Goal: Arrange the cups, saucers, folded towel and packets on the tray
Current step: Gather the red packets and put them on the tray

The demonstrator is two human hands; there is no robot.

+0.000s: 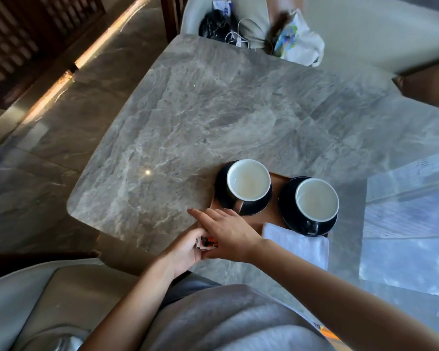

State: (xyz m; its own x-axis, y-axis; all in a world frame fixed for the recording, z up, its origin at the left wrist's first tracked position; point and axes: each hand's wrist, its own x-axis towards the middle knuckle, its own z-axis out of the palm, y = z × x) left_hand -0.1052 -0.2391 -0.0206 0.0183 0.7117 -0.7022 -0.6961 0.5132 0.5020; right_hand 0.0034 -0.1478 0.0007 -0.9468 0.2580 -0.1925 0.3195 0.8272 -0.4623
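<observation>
Left hand (185, 252) grips the packets (206, 242) just beside the tray's (276, 209) near-left corner (right hand (226, 231) flat, empty, over them).

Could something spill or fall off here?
Maybe. The tray sits near the table's edge, so a bump from the right hand might push it. The left saucer pokes past the tray's rim, so its cup could tip. The left hand pinches the packets over the table's edge; a slip might drop them.
</observation>
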